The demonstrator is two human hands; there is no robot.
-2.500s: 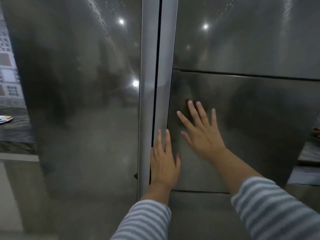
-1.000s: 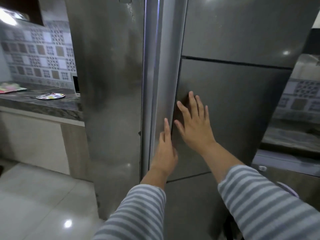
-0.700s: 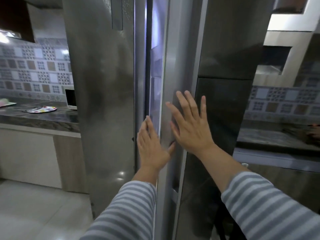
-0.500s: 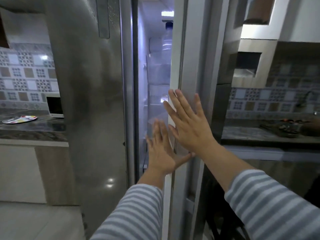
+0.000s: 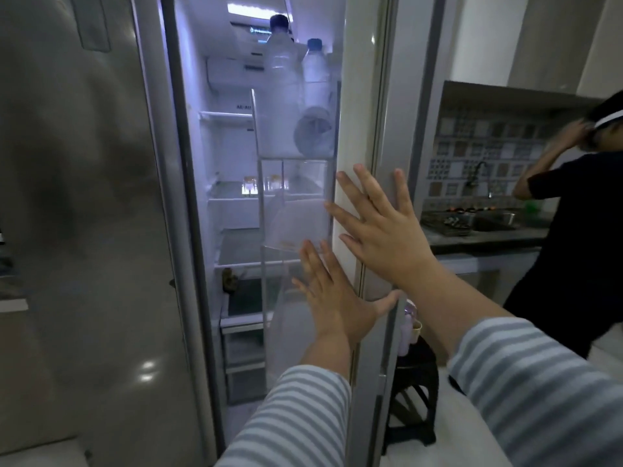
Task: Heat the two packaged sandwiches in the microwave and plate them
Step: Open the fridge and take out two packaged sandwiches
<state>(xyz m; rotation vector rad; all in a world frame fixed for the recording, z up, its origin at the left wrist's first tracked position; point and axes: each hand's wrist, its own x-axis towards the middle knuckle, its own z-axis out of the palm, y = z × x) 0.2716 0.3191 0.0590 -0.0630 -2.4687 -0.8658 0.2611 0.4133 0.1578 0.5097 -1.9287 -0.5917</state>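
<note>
The steel fridge's right door (image 5: pixel 367 96) stands swung open, and the lit inside (image 5: pixel 232 197) shows. My left hand (image 5: pixel 333 298) lies flat on the door's inner side, its thumb hooked over the door's edge. Higher up, my right hand (image 5: pixel 377 227) presses flat on the same edge with its fingers spread. Neither hand holds anything. No packaged sandwich can be made out; a small brown thing (image 5: pixel 230 279) sits on a lower shelf, too dim to name.
Two water bottles (image 5: pixel 315 72) stand in the top door bin. The fridge's left door (image 5: pixel 84 230) is closed. Another person (image 5: pixel 573 237) stands at the right by the counter and sink (image 5: pixel 485 227). A dark stool (image 5: pixel 414 392) is behind the open door.
The right fridge door went from closed to wide open, swinging to the right. Both hands stayed on its edge and moved with it. The shelves and the other person came into view.
</note>
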